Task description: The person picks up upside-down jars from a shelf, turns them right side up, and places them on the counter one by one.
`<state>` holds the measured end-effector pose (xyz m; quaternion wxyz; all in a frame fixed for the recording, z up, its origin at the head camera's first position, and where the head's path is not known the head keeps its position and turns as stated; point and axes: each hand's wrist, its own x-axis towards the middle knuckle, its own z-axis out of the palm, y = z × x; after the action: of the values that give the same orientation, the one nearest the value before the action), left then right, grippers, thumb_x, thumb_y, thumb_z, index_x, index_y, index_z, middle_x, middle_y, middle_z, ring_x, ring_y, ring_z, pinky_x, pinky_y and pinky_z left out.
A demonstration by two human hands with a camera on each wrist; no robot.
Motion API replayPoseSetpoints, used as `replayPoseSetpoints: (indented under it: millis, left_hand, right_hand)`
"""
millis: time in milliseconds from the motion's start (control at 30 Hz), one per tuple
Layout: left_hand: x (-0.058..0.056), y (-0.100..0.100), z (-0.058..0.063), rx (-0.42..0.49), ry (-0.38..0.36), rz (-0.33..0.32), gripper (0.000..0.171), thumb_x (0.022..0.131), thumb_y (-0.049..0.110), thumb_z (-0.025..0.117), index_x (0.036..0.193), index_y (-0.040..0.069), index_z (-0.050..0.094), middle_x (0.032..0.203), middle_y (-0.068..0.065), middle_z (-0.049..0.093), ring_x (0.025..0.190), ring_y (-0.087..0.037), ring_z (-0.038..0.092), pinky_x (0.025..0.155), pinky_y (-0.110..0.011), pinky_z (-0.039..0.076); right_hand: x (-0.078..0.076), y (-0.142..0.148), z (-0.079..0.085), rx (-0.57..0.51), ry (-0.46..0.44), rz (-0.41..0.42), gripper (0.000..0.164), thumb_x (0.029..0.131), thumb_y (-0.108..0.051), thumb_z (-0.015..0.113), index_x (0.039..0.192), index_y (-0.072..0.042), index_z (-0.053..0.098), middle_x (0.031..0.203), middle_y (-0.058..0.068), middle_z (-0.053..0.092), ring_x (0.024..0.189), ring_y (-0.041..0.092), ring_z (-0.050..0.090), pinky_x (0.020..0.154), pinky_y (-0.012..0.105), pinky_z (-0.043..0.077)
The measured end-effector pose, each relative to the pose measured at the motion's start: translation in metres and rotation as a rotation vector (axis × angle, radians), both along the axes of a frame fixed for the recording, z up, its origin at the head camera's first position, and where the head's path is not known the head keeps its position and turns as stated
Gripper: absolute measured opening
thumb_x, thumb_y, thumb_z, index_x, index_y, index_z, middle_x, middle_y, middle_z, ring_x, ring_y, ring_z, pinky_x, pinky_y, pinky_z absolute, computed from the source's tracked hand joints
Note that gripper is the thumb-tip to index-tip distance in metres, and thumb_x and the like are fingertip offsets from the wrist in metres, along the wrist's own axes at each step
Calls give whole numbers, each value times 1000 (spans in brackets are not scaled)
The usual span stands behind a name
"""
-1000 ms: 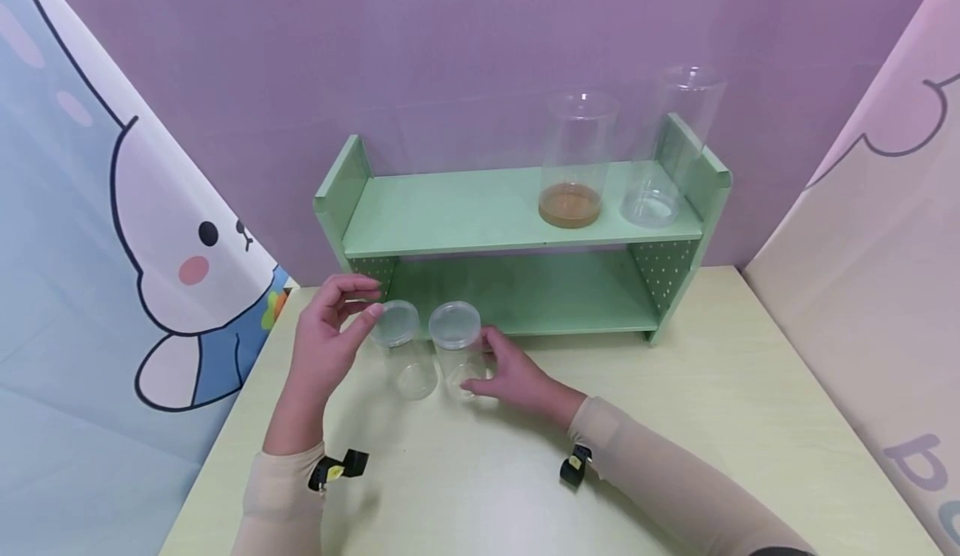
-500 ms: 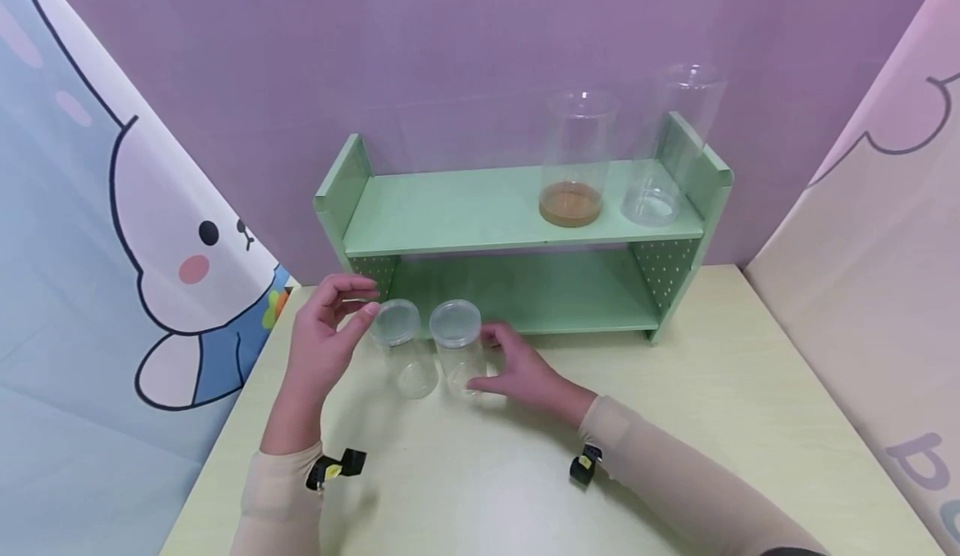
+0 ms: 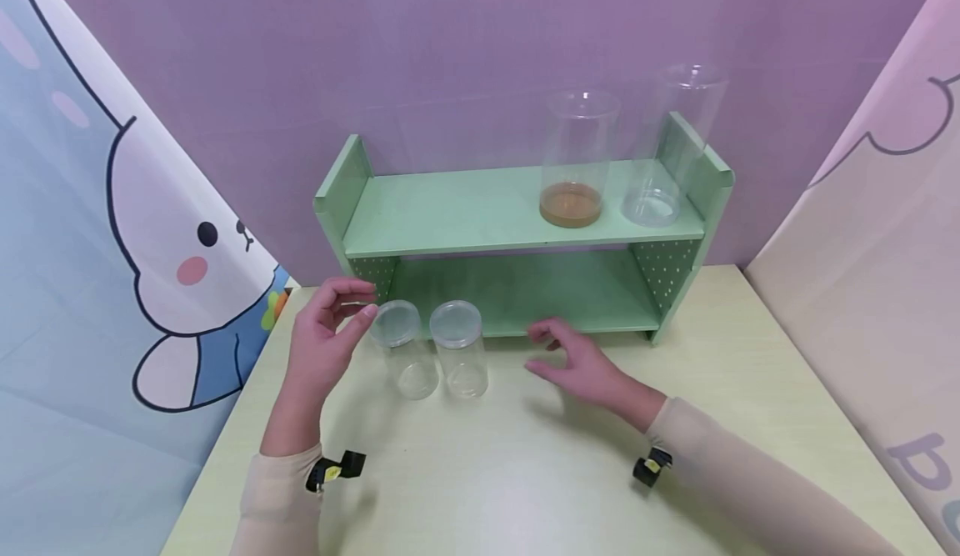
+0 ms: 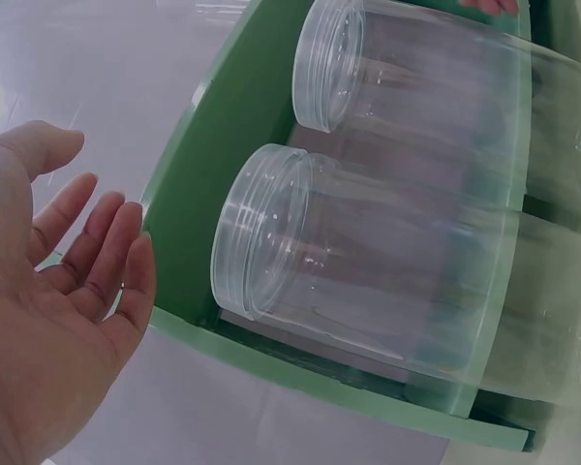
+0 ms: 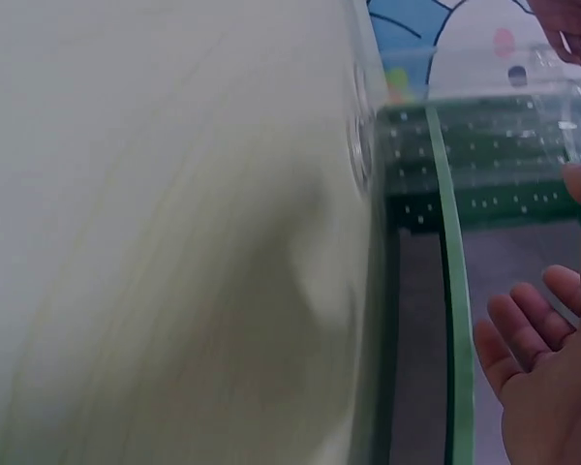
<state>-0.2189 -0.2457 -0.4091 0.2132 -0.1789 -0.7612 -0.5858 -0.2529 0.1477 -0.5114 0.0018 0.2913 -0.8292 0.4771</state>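
Two clear lidded jars stand upright side by side on the table, in front of the shelf. The left jar (image 3: pixel 408 356) and the right jar (image 3: pixel 461 352) both look see-through with nothing showing inside. My left hand (image 3: pixel 326 339) hovers just left of the left jar's lid, fingers relaxed and thumb near the rim; the left wrist view shows this hand (image 4: pixel 77 262) apart from the jar (image 4: pixel 368 271). Off to the right of the right jar, my right hand (image 3: pixel 581 364) is in the air with loosely bent fingers and holds nothing.
Behind the jars is a green two-tier shelf (image 3: pixel 450 210). Its upper tier bears a tall clear container (image 3: pixel 572 206) with a brown layer at its base and another clear one (image 3: pixel 651 206) near the right end. Printed cloth hangs around the pale table (image 3: pixel 465 481).
My right hand has let go of the right jar and moved away to the right. The jars stay in place, and my left hand has barely moved.
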Motion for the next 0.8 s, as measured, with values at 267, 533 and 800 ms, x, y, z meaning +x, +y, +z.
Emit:
replayPoseSetpoints:
  millis: [267,533,800]
  left_hand:
    - [-3,-2,-4,2,-2,53,24,106,-3,69,129,-6,67,123,-17,70,116,-19,67,102,-22,55]
    - [-17,-9,-14,12,19,332,20,104,9,77,122,0,72,116,-6,71,110,-13,66,100,-26,55]
    - [-33,-15,-26,-34,-23,458,45,101,22,84,141,11,67,133,-2,67,123,-21,64,102,-32,57]
  right_hand:
    - [0,33,1,5,61,-53,36,101,-14,82,133,-7,66,131,4,67,120,38,67,105,53,59]
    - [3,38,2,-30,130,-71,24,100,-8,82,122,-7,71,122,6,68,111,29,67,97,51,63]
    - [7,40,1,-38,107,-63,19,101,-11,82,118,-8,74,123,10,70,112,39,66,95,55,63]
